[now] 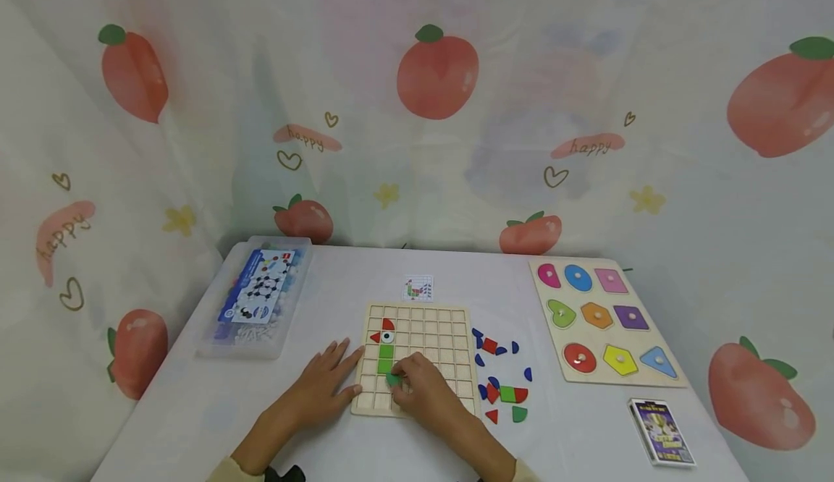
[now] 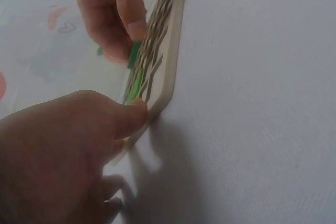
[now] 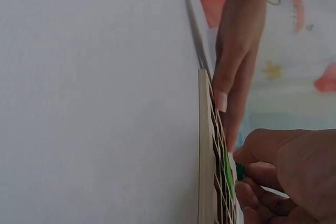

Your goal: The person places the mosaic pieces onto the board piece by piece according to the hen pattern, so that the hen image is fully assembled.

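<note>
A square wooden grid board (image 1: 423,314) lies on the table. Down its left part run a red quarter-round piece (image 1: 388,323), a small red triangle (image 1: 375,337), a white eye piece (image 1: 387,337) and light green squares (image 1: 386,359). Just below these squares, my right hand (image 1: 423,388) pinches a dark green piece (image 1: 393,379) between thumb and fingers; its full shape is hidden. In the left wrist view this dark green piece (image 2: 134,55) stands tilted at the board's surface. My left hand (image 1: 319,388), fingers stretched out, rests against the board's left edge.
Loose blue, red and green pieces (image 1: 507,394) lie right of the board. Behind it is a small picture card (image 1: 418,288). A clear plastic box (image 1: 257,301) stands at left; a shape puzzle board (image 1: 602,370) and a card pack (image 1: 661,433) lie at right.
</note>
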Tool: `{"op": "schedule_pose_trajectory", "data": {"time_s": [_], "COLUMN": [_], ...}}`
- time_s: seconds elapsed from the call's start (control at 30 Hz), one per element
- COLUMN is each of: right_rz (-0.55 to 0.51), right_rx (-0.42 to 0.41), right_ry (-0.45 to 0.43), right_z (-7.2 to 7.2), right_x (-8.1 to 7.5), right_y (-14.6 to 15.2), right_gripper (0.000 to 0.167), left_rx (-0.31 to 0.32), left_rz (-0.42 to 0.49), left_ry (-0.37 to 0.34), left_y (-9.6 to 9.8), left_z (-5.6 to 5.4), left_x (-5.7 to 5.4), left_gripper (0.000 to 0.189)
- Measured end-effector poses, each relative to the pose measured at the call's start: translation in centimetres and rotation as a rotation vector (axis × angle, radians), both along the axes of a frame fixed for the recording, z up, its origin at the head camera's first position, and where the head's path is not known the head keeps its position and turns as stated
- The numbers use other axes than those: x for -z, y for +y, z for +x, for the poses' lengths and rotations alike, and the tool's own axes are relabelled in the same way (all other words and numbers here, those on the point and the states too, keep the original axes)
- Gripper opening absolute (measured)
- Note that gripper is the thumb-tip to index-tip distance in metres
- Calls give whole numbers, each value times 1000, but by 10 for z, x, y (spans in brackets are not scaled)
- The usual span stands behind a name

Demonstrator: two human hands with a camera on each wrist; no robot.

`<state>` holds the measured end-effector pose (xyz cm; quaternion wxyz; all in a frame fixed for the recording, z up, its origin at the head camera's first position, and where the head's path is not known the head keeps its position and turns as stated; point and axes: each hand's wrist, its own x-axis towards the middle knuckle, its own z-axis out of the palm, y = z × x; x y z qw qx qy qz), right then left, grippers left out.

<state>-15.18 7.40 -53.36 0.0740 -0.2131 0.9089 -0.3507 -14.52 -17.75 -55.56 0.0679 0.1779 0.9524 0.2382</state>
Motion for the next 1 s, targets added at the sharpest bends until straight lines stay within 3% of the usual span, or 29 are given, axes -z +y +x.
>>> {"op": "schedule_pose_trajectory", "data": {"time_s": [0.17, 0.37, 0.63, 1.0], "right_rz": [44, 92, 104, 115], "right_rx": [-34, -55, -89, 4], "right_ry": [73, 153, 174, 217], "right_z": [4, 2, 0, 1], "right_x": [4, 6, 4, 7], "right_y": [-10, -12, -13, -22], "right_gripper": [22, 16, 13, 7], "left_rx": [-19, -31, -24, -22], "left_rz": [-33, -67, -67, -60], "left_ry": [-25, -23, -19, -22], "left_y": [1, 1, 0, 0], "left_z": [-2, -4, -4, -3], "left_x": [-1, 5, 5, 3], "left_gripper": [67, 68, 68, 67]}}
